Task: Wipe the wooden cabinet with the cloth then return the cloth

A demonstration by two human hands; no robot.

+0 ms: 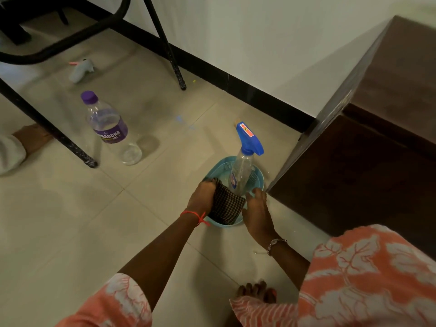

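Observation:
A dark checked cloth (227,204) lies folded in a light-blue plastic basket (259,179) on the floor. My left hand (203,197) grips the cloth's left edge inside the basket. My right hand (256,213) is just right of the cloth with fingers apart, touching the basket's rim and holding nothing. The dark wooden cabinet (368,147) stands immediately right of the basket.
A spray bottle (243,166) with a blue trigger head stands in the same basket behind the cloth. A clear water bottle (107,127) with a purple cap stands on the tiled floor to the left. Black chair legs (173,62) and a small toy (81,70) are farther back.

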